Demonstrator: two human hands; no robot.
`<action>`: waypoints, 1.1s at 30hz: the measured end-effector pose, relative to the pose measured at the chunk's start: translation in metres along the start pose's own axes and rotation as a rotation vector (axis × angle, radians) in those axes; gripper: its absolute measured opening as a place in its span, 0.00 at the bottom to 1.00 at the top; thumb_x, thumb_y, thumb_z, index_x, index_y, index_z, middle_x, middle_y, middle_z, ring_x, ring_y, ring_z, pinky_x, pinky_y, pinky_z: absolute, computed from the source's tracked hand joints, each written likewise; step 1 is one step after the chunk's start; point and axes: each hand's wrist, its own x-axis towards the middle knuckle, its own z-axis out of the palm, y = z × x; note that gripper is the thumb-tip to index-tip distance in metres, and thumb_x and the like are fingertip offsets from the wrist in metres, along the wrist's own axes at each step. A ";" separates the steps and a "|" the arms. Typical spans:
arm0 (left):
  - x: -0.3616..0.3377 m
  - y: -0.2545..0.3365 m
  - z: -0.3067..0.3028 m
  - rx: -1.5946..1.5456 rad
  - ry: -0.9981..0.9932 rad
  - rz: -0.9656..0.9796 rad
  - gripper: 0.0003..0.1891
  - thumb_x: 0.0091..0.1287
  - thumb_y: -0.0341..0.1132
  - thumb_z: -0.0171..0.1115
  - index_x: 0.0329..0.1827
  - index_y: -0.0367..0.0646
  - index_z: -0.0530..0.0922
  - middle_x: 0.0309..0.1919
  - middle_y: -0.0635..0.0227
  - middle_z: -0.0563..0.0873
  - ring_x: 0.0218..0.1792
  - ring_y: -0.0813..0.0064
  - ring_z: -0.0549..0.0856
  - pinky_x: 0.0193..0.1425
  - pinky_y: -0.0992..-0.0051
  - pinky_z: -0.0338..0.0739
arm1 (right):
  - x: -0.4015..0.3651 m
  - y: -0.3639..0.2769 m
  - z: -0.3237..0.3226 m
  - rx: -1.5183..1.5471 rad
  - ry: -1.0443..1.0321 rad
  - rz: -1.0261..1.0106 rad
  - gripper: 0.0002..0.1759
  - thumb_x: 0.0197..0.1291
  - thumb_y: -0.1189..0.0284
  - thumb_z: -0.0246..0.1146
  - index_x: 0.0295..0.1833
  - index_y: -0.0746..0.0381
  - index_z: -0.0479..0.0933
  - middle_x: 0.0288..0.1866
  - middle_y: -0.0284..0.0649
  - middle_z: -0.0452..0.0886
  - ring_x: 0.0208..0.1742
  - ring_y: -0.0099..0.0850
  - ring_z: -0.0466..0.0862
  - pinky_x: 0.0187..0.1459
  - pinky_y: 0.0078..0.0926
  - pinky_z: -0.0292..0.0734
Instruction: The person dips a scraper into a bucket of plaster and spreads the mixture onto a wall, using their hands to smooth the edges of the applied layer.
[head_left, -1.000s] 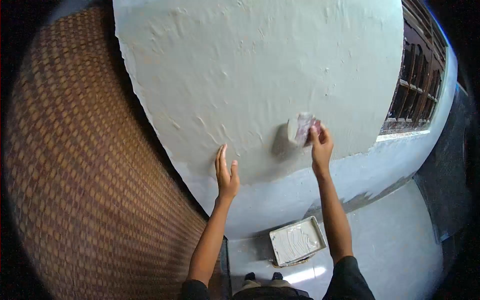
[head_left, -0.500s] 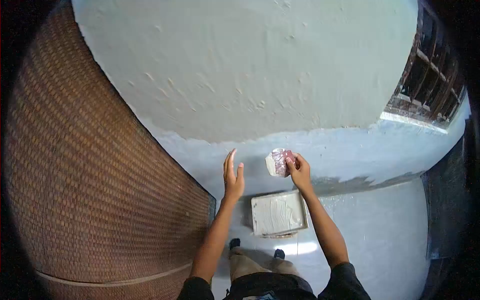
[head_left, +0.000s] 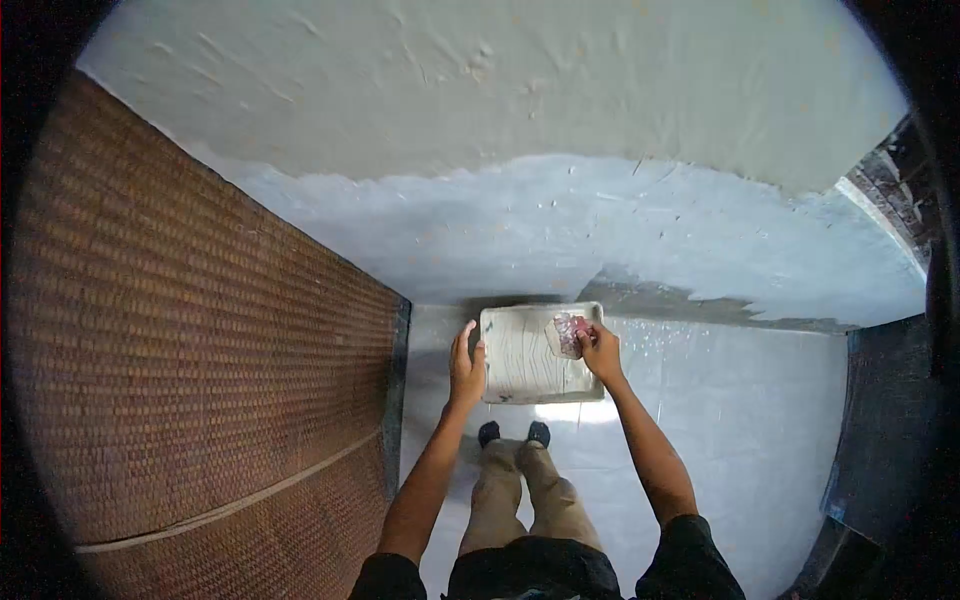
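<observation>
My right hand (head_left: 603, 354) pinches a flat pinkish-red scraper (head_left: 570, 336), whose broad end is smeared with white paste. In this view the scraper overlaps the right part of a shallow pale tray (head_left: 484, 345). Cream-white paste (head_left: 520, 350) with wavy ridges covers the inside of the tray. My left hand (head_left: 466, 368) holds nothing; its fingers are stretched out, close to the tray's left rim.
Ahead rises a wall, with a grey-green coated upper area (head_left: 400, 90) and a paler bluish-white band (head_left: 480, 220) below. A woven mat panel (head_left: 220, 340) borders the left. Small white specks lie on the light floor (head_left: 740, 430). A dark lattice window (head_left: 905, 185) is at upper right.
The view has tipped downward, so wall and tray sit higher in it. Both hands have come down from before the wall to the tray, the scraper still in my right.
</observation>
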 end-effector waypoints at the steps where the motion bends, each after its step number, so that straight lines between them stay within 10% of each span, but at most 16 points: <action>1: -0.008 -0.020 0.008 0.002 0.009 -0.020 0.23 0.75 0.36 0.50 0.70 0.39 0.67 0.66 0.51 0.72 0.68 0.52 0.70 0.72 0.60 0.62 | -0.003 0.010 0.007 -0.004 -0.013 0.018 0.12 0.63 0.69 0.64 0.49 0.64 0.81 0.35 0.48 0.87 0.34 0.37 0.87 0.37 0.32 0.79; 7: -0.066 -0.121 0.042 0.022 -0.022 -0.136 0.23 0.75 0.37 0.51 0.70 0.36 0.66 0.64 0.49 0.74 0.66 0.50 0.72 0.71 0.58 0.64 | -0.011 0.099 0.067 -0.265 -0.035 -0.056 0.11 0.59 0.71 0.63 0.47 0.56 0.85 0.30 0.49 0.83 0.35 0.53 0.80 0.40 0.50 0.75; 20: -0.121 -0.209 0.080 0.020 -0.068 -0.405 0.25 0.76 0.41 0.50 0.72 0.39 0.64 0.68 0.50 0.69 0.70 0.53 0.68 0.74 0.58 0.60 | 0.028 0.099 0.183 -0.638 -0.214 -0.540 0.16 0.57 0.76 0.57 0.48 0.53 0.85 0.42 0.35 0.88 0.46 0.38 0.76 0.46 0.39 0.66; 33: -0.110 -0.200 0.063 0.003 -0.028 -0.332 0.24 0.74 0.36 0.51 0.71 0.38 0.65 0.67 0.49 0.70 0.69 0.50 0.68 0.73 0.58 0.61 | -0.106 0.121 0.133 -0.514 -0.532 -0.629 0.18 0.57 0.77 0.59 0.50 0.49 0.83 0.48 0.31 0.85 0.43 0.36 0.72 0.45 0.39 0.65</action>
